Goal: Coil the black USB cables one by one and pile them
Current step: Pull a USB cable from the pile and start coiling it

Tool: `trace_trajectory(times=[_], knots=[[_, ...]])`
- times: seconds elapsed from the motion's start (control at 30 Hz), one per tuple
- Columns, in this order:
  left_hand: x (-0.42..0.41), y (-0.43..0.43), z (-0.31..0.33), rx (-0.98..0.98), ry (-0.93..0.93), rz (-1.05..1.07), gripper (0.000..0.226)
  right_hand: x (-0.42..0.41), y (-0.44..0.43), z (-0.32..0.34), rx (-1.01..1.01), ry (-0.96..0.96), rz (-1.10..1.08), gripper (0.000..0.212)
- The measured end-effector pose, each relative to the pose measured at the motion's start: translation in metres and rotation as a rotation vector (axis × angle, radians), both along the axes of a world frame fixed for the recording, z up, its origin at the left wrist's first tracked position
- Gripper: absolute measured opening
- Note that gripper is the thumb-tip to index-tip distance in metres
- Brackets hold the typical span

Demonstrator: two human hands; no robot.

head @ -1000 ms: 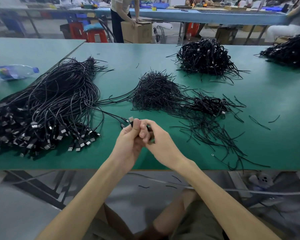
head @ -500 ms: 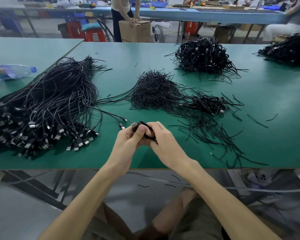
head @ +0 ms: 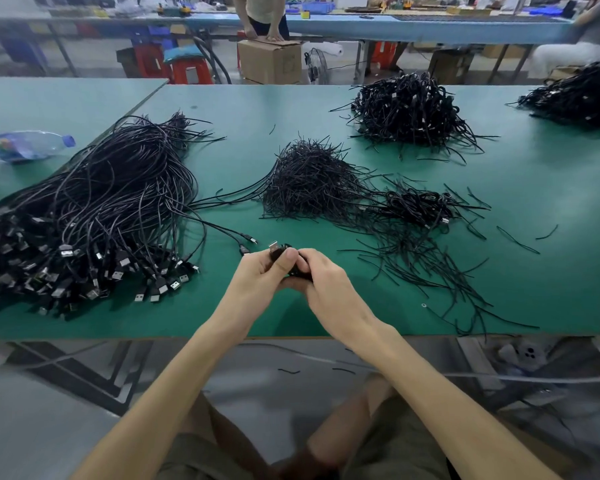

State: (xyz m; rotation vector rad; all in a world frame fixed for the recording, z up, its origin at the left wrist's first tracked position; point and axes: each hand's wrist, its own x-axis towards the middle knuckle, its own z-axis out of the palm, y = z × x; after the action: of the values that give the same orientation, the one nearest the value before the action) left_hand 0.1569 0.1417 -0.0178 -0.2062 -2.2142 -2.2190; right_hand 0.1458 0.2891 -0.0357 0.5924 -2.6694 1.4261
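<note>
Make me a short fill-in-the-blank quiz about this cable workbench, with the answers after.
1. The left hand and right hand grip one black cable above the ____ table.
2. The big bundle of uncoiled cables lies on the person's ____ side.
3. The plastic bottle has a ____ cap.
Answers: green, left, blue.

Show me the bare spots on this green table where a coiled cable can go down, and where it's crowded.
Free: the far strip of table between the long cable bundle and the back coiled pile; the right side beyond the stray ties; the near edge left of the left hand. Crowded: the tie heap and small coiled pile mid-table.
</note>
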Motion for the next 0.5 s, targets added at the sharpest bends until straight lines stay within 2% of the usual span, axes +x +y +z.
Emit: trace_trajectory(times=[0.1,0.2,0.27,0.33,0.5], knots=[[0.001,0.000,-0.001,-0.213,0.079,0.044,0.033,0.000,0.003,0.003,0.048,0.020,-0.006,0.013],[0.001,-0.004,0.000,-0.147,0.054,-0.008,0.032,-0.002,0.007,0.004,0.101,-0.030,0.033,0.011],[-0.001,-0.009,-0.002,-0.181,0.047,-0.024,0.029,-0.002,0.009,0.004,0.119,-0.083,0.072,0.011],[-0.004,-0.014,-0.005,-0.223,0.066,-0.025,0.024,-0.001,0.011,0.004,0.101,-0.100,0.097,0.014],[-0.009,-0.022,-0.013,-0.154,0.040,-0.005,0.023,-0.002,0.014,0.011,0.072,-0.162,0.129,0.025]])
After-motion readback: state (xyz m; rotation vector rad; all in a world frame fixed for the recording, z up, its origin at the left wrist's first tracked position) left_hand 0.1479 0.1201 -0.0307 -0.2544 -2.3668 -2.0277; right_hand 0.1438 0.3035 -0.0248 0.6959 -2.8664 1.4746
